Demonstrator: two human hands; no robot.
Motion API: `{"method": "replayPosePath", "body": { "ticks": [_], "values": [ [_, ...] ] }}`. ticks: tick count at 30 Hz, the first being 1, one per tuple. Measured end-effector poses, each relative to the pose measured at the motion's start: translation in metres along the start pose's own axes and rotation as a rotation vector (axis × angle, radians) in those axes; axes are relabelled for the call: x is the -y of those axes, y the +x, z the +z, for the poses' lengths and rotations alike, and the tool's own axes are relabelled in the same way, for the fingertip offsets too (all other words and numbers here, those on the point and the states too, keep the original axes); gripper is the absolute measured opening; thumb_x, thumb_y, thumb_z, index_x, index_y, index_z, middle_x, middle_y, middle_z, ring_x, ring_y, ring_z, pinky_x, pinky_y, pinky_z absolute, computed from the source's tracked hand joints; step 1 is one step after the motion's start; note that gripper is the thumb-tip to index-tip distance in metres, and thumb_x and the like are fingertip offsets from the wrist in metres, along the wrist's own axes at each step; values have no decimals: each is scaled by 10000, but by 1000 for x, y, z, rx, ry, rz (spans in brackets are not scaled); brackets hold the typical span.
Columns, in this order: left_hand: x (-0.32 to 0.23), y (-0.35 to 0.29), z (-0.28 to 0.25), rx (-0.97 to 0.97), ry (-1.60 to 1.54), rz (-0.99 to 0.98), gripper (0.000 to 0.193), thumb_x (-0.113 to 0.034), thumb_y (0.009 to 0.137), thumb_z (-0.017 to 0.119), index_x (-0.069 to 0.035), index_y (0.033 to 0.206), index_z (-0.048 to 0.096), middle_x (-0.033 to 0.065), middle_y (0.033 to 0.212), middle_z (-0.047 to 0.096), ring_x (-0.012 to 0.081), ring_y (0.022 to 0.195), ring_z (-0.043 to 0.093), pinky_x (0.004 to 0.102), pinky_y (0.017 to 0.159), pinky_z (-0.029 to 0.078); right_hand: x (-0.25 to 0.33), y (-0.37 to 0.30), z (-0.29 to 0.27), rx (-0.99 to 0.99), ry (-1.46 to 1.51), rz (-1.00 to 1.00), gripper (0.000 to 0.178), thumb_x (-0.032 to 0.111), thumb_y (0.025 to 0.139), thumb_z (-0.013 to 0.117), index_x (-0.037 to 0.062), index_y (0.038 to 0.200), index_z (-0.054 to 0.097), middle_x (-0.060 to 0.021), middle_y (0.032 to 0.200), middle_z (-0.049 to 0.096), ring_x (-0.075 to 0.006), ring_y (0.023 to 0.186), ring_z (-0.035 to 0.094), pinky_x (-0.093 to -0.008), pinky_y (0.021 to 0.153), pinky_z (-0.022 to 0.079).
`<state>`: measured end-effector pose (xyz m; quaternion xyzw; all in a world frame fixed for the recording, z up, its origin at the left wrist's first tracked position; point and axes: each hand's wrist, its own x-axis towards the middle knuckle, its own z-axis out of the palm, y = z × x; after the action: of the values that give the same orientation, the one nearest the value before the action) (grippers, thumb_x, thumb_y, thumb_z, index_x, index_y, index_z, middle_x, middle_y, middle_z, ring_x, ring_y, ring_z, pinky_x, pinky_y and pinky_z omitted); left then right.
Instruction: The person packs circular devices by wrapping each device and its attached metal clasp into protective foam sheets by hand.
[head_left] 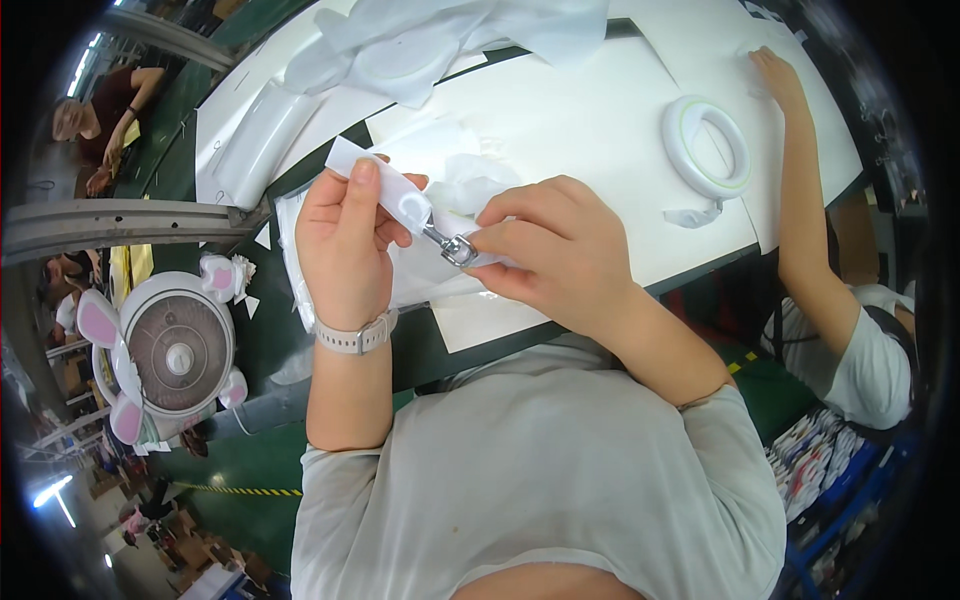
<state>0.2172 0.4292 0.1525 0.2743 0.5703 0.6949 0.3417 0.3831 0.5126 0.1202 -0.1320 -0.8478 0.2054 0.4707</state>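
Head view. Your two hands are raised over the desk [262,320], working on one object between them. Left hand [345,230] grasps a white handle-like piece [405,200], thumb laid along its upper face, fingers curled beneath; a pale watch [357,335] circles that wrist. Piece slants: flat end pokes out above your left thumb, narrower end points down toward your right hand [555,245]. From that narrower end runs a shiny metal fitting [455,248], bridging the gap between your hands. Right hand pinches the fitting's far end between thumb and fingers; how tightly, cannot tell.

Under and just beyond your hands: crumpled clear plastic [420,275] and white sheets [590,110] spread on the desk. Right of your right hand, well apart: a white ring [677,150] with a light green line, a scrap of clear film [690,217] at its near edge. Farther right, a co-worker's hand [780,78] reaches onto the desk; its grip is too small to tell. Beyond your left hand: a translucent white roll [260,145], then a heap of translucent bags [410,55]. Left of your left forearm: a round fan [180,345] with pink-and-white ears.
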Motion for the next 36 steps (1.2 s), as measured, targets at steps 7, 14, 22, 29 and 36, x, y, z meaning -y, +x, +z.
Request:
{"method": "replayPosePath", "body": {
  "ticks": [7, 14, 22, 29, 36],
  "values": [
    [1, 1, -3, -8, -91, -3, 231, -233, 983, 522, -21, 1047, 588, 162, 903, 704, 88, 612, 611, 189, 528, 468, 0, 2, 0, -14, 18, -4, 299, 154, 547, 809, 178, 797, 646, 57, 824, 599, -149, 649, 524, -257, 572, 427],
    [-10, -9, 8, 69, -13, -103, 308, -243, 986, 494, -2, 1170, 547, 154, 882, 700, 132, 691, 657, 208, 563, 497, -1, 1, -1, -22, 32, -7, 302, 145, 550, 811, 171, 802, 645, 47, 831, 602, -154, 657, 531, -260, 579, 433],
    [-10, -9, -15, 192, 134, -139, 242, -226, 960, 548, -12, 929, 655, 49, 758, 667, 27, 518, 383, 183, 482, 276, 1, 0, -4, 1, 56, 5, 314, 70, 523, 807, 131, 791, 655, 7, 859, 647, -176, 684, 570, -280, 579, 455],
    [-19, -12, -14, 203, 353, -110, 263, -210, 953, 559, 9, 869, 679, 41, 637, 619, 35, 493, 370, 188, 467, 264, -1, -1, -5, 11, 52, 12, 323, 63, 515, 803, 131, 795, 657, 4, 857, 646, -178, 691, 573, -282, 580, 455],
    [-17, -16, -21, 236, 384, -74, 323, -230, 968, 550, -20, 737, 632, 37, 594, 596, 37, 467, 357, 193, 454, 259, 0, 0, -6, 13, 55, 12, 327, 71, 519, 808, 132, 804, 659, 6, 856, 646, -178, 697, 575, -283, 582, 457]
  ]
}}
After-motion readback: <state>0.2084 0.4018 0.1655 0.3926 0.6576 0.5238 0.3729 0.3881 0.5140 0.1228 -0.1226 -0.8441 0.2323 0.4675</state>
